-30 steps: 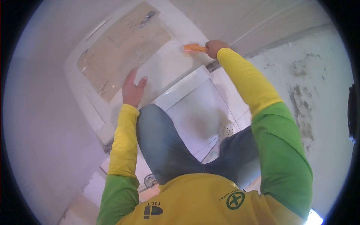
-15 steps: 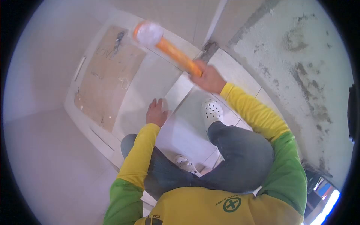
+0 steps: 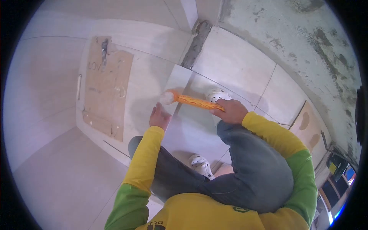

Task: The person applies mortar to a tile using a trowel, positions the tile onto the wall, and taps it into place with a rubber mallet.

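Observation:
My right hand [image 3: 232, 111] is closed round the orange handle of a mallet [image 3: 197, 102]. Its pale, whitish head lies low over a seam between floor tiles, close beside the fingertips of my left hand. On the light floor tile [image 3: 147, 82] my left hand [image 3: 160, 117] rests with its fingers stretched out and holds nothing. A white clog [image 3: 217, 94] on one foot shows just beyond the mallet handle. The other clog [image 3: 200, 165] is between my bent legs.
A brown board [image 3: 108, 90] with handwriting lies on the floor at the left. Rough grey mortar [image 3: 196, 44] fills a gap between tiles near the top. A stained concrete surface [image 3: 291, 42] runs along the right, with another brown board [image 3: 307, 124] by it.
The mallet has come down from its raised position at upper left to near the floor by my left hand. My left hand stays in place on the tile, while the view has shifted.

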`<state>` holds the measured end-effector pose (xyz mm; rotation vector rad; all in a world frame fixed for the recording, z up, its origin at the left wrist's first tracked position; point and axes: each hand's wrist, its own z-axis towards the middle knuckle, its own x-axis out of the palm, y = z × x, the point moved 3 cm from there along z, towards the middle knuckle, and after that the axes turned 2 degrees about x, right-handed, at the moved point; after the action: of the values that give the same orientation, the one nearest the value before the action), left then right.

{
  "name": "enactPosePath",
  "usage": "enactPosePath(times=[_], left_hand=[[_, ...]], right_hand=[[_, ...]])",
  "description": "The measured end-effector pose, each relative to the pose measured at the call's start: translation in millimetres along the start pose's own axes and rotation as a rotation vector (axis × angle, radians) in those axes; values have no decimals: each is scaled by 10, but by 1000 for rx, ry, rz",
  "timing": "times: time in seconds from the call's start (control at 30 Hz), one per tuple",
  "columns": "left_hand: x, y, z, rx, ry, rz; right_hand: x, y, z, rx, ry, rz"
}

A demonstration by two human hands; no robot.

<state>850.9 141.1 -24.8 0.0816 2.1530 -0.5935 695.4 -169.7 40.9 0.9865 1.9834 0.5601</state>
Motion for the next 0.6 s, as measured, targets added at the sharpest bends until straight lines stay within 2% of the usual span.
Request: enactPosePath(times=[0.3, 0.6], left_hand=[[57, -5, 4, -27, -37, 122], [35, -52, 4, -89, 13, 171]], right_hand=[[72, -42, 22, 51, -9, 19], [66, 2, 68, 63, -13, 7]])
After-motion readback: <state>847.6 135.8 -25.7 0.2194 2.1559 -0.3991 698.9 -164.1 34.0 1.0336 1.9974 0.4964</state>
